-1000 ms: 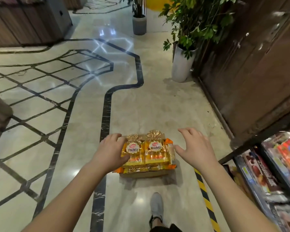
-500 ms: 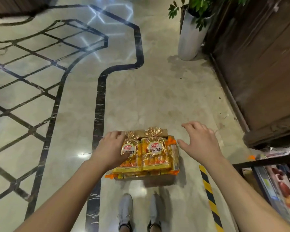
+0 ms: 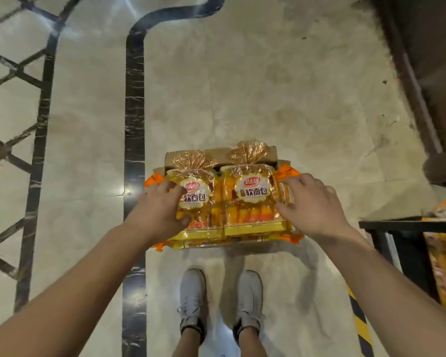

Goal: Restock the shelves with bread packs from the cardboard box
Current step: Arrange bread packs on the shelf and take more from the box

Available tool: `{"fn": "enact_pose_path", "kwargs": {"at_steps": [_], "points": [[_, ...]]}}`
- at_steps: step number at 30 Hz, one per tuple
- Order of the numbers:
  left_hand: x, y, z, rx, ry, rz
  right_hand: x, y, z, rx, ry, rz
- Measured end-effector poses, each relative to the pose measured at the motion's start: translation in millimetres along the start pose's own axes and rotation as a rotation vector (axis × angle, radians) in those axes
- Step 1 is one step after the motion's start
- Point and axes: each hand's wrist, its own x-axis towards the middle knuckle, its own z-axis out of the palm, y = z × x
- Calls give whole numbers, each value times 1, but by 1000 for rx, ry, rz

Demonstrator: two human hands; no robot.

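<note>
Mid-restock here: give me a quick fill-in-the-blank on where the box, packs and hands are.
The cardboard box sits on the ____.
On top, ____ bread packs show their labels: the left pack and the right pack.
The left hand holds the ____ pack.
The right hand touches the ____ pack.
Missing words: floor; two; left; right.

Shop aisle, black shelf (image 3: 397, 223) of packaged goods (image 3: 444, 264), polished stone floor (image 3: 242, 86), hazard-striped tape (image 3: 358, 323)

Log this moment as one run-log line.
stage: pickup | left hand: grips left bread pack | right hand: touches edge of right bread pack, grip unclear | cardboard box: on floor
</note>
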Motion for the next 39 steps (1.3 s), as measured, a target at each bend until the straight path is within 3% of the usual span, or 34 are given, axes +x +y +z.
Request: {"fn": "enact_pose_path", "kwargs": {"at_steps": [9,18,22,34,39], "points": [[40,-24,61,-40,-58,-52,37,1,61,-22,-91,35],[65,-43,98,-670,-62,-446,58,5,87,123,-158,167],[74,-46,102,-1056,-85,-583,63,7,95,191,-176,230],[75,-63,112,-1215,-137,-685,72,27,110,467,-196,405],[69,-66,108,-1330,-136,-606,77,26,113,658,-203,491]]}}
